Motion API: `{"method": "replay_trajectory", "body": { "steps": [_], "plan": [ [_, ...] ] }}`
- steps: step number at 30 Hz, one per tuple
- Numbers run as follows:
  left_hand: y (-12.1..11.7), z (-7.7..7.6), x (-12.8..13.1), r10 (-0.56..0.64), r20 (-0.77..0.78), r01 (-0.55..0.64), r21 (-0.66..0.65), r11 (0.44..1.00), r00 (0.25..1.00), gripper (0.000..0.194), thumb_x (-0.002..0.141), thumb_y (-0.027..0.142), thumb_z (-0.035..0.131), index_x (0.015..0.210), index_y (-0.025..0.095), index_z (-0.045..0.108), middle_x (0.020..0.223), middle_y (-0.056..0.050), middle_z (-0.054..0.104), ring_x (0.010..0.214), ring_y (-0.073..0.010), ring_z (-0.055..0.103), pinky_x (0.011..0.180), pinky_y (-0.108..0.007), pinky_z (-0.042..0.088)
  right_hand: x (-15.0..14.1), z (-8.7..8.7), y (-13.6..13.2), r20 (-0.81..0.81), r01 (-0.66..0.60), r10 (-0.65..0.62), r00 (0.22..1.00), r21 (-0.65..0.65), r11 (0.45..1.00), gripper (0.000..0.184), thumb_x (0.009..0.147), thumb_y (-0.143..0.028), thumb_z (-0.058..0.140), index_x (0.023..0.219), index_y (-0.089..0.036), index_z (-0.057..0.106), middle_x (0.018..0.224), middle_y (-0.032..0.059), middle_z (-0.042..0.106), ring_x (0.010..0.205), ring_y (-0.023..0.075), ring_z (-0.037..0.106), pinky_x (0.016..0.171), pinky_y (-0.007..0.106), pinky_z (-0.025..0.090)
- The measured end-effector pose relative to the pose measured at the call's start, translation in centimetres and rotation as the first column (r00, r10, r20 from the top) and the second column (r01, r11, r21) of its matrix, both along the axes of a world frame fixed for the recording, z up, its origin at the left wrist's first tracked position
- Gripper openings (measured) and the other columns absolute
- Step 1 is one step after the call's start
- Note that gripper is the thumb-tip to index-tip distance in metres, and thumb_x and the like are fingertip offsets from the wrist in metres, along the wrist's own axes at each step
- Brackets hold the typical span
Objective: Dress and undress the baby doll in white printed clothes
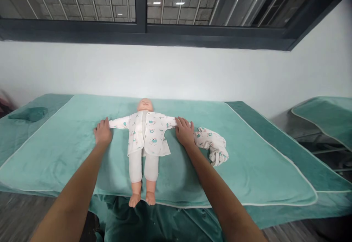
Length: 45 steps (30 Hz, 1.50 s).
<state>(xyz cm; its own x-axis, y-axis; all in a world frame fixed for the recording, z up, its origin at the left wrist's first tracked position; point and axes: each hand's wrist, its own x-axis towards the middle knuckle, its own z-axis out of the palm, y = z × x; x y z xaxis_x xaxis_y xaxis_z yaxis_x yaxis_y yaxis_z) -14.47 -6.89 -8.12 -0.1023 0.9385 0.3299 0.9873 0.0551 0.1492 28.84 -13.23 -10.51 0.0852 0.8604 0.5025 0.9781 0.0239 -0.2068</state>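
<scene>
A baby doll (145,105) lies on its back on a mint-green pad. It wears a white printed baby jacket (156,134) over a white top, plus white trousers (151,167); its feet are bare. My left hand (103,131) is closed over the cuff of the sleeve at the left, fingers curled downward. Over the opposite sleeve end my right hand (184,131) is wrapped, covering the cuff. Both doll arms are stretched out sideways, and the doll's hands are hidden under mine. Just right of my right hand lies a crumpled printed cloth (213,145).
The pad (247,176) has pale piping and covers a darker green bed. A white wall (176,71) and a dark window frame (170,36) stand behind. A dark green hollow (30,113) lies at left; another green padded surface (330,117) is at right.
</scene>
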Motion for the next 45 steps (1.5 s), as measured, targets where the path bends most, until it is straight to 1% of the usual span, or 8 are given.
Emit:
{"method": "replay_trajectory", "body": {
  "steps": [6,11,15,20,26,32,39,45],
  "plan": [
    [-0.2,-0.1,-0.4,0.163,0.087,-0.166,0.023,0.986,0.983,0.056,0.095,0.017,0.035,0.15,0.011,0.04,0.135,-0.021,0.058,0.127,-0.0361,0.048,0.1,-0.05,0.038,-0.2,0.4,-0.3,-0.052,-0.017,0.014,0.999,-0.044,0.999,0.055,0.094,-0.022,0.043,0.148,-0.02,0.048,0.153,0.014,0.05,0.142,0.0299,0.04,0.12,0.058,0.021],
    [-0.4,-0.1,-0.3,0.263,0.133,-0.27,0.038,0.962,0.956,0.052,0.094,0.018,0.036,0.145,0.011,0.045,0.134,-0.022,0.058,0.125,-0.0376,0.048,0.099,-0.052,0.037,-0.2,0.6,-1.2,-0.181,-0.108,0.126,0.975,0.108,0.988,0.045,0.094,-0.029,0.045,0.137,-0.018,0.055,0.149,0.0153,0.051,0.139,0.0292,0.043,0.118,0.05,0.03],
    [-0.1,-0.3,-0.5,0.23,0.197,-0.251,0.088,0.964,0.953,0.049,0.094,0.019,0.039,0.142,0.014,0.049,0.13,-0.022,0.058,0.124,-0.0388,0.05,0.099,-0.055,0.038,-2.4,1.3,-1.4,-0.49,-0.051,0.165,0.856,0.238,0.97,0.034,0.094,-0.038,0.047,0.12,-0.02,0.06,0.123,0.0142,0.064,0.119,0.0262,0.056,0.104,0.042,0.045],
    [-0.2,-0.5,-1.7,0.219,0.432,-0.311,0.157,0.937,0.875,0.056,0.086,0.008,0.046,0.141,0.018,0.046,0.135,-0.016,0.051,0.111,-0.0233,0.063,0.096,-0.037,0.048,-8.2,4.9,0.4,-0.686,-0.178,0.225,0.692,0.139,0.974,0.028,0.093,-0.049,0.051,0.099,-0.023,0.06,0.1,0.0058,0.067,0.091,0.0216,0.061,0.086,0.036,0.049],
    [0.0,-0.5,-2.0,0.207,0.616,-0.386,0.171,0.907,0.76,0.04,0.096,0.015,0.039,0.135,0.015,0.045,0.131,-0.015,0.052,0.109,-0.0185,0.063,0.097,-0.031,0.048,-14.1,10.2,4.3,-0.366,-0.185,0.094,0.926,-0.222,0.957,0.022,0.092,-0.041,0.056,0.094,-0.02,0.061,0.103,0.0119,0.065,0.097,0.0262,0.059,0.079,0.035,0.045],
    [0.7,-1.3,-1.8,0.19,0.587,-0.362,0.189,0.913,0.787,0.037,0.102,0.041,0.039,0.129,0.018,0.05,0.122,-0.014,0.061,0.113,-0.0264,0.061,0.102,-0.041,0.045,-14.2,12.9,7.6,-0.286,-0.243,0.144,0.947,-0.349,0.905,0.011,0.087,-0.024,0.057,0.079,-0.019,0.063,0.081,0.0084,0.068,0.08,0.0234,0.062,0.067,0.03,0.042],
    [0.8,-1.4,-1.5,0.18,0.557,-0.349,0.212,0.913,0.811,0.033,0.101,0.042,0.043,0.123,0.02,0.054,0.117,-0.012,0.064,0.115,-0.0272,0.061,0.107,-0.045,0.04,-15.7,12.6,6.1,-0.246,-0.281,0.223,0.943,-0.232,0.931,0.029,0.099,-0.042,0.047,0.108,-0.019,0.062,0.12,0.011,0.066,0.106,0.025,0.061,0.082,0.033,0.046],
    [0.5,-0.9,-1.2,0.19,0.533,-0.336,0.192,0.922,0.825,0.03,0.101,0.039,0.043,0.119,0.018,0.056,0.12,-0.013,0.064,0.113,-0.0273,0.061,0.104,-0.045,0.04,-18.9,12.2,6.1,-0.223,-0.225,0.142,0.964,-0.409,0.884,0.036,0.094,-0.038,0.056,0.122,-0.016,0.058,0.116,0.0144,0.069,0.105,0.029,0.064,0.08,0.037,0.051]
  ]
}}
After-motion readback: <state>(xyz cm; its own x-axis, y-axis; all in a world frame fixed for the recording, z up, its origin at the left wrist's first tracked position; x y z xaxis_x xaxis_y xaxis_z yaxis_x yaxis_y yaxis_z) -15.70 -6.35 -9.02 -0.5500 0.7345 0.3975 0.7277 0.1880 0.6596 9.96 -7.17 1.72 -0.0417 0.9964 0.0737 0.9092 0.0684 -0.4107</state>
